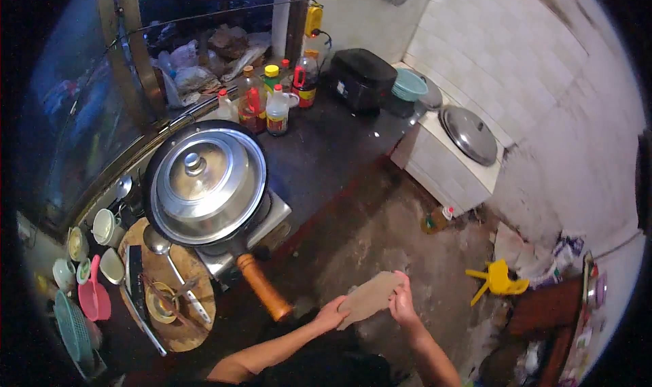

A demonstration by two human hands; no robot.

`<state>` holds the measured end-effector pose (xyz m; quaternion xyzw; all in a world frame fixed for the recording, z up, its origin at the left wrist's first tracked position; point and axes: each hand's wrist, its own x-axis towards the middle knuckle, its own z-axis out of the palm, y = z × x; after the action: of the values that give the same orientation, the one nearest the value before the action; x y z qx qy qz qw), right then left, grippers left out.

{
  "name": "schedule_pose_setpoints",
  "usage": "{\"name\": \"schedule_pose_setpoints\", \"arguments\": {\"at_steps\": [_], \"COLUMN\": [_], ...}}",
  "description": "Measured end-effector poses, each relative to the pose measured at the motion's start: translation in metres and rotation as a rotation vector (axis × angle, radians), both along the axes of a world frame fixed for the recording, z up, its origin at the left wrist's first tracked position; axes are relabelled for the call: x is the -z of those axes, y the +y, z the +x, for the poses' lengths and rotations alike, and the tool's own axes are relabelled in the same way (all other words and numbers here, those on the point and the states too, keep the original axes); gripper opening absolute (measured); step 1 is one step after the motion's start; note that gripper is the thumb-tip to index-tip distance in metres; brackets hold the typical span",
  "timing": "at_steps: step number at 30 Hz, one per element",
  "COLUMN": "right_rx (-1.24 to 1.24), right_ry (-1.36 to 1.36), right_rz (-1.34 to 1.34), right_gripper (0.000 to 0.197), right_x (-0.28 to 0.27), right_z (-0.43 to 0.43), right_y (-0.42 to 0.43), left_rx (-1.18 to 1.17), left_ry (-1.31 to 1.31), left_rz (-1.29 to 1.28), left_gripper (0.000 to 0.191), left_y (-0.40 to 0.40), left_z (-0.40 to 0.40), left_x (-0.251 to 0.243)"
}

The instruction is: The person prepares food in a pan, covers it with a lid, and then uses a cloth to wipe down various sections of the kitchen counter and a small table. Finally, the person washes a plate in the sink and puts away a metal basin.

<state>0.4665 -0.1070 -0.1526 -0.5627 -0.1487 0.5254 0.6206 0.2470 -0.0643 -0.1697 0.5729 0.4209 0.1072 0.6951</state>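
Note:
A flat brown piece, perhaps cardboard [371,300], is held between both hands over the floor. My left hand [332,313] grips its left end, and my right hand [401,300] grips its right end near the top corner. To the left, a wok [147,198] with a wooden handle [264,287] sits on a gas stove [272,216], covered by a domed metal lid [204,178]. Beside it a round wooden chopping board [191,336] carries a ladle [178,275], a cleaver-like dark blade [135,272] and a small bowl [162,303].
Sauce bottles [277,112] and a black appliance [361,78] stand on the dark counter [316,157]. A pink dipper [94,298] and green basket [74,326] lie far left. On the floor are an oil bottle [435,221] and a yellow plastic stool [499,280].

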Motion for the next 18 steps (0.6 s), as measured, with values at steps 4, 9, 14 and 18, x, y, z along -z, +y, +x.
{"name": "schedule_pose_setpoints", "arguments": {"at_steps": [4, 9, 14, 18], "right_rx": [-0.250, -0.381, -0.625, -0.765], "right_ry": [-0.058, -0.279, -0.582, -1.284], "right_rz": [-0.001, 0.265, 0.410, 0.429], "right_gripper": [0.038, 0.040, 0.054, 0.064], "right_x": [-0.015, -0.051, -0.085, -0.049], "right_z": [0.029, 0.057, 0.064, 0.058], "right_y": [0.104, 0.225, 0.320, 0.357], "left_rx": [-0.302, -0.689, -1.001, -0.913], "left_ry": [-0.079, 0.154, 0.617, 0.828], "left_rz": [-0.094, 0.738, 1.035, 1.056], "left_gripper": [0.039, 0.041, 0.038, 0.042], "left_y": [0.045, 0.127, 0.209, 0.238], "left_z": [0.045, 0.096, 0.085, 0.082], "left_x": [-0.010, -0.053, -0.112, -0.079]}}
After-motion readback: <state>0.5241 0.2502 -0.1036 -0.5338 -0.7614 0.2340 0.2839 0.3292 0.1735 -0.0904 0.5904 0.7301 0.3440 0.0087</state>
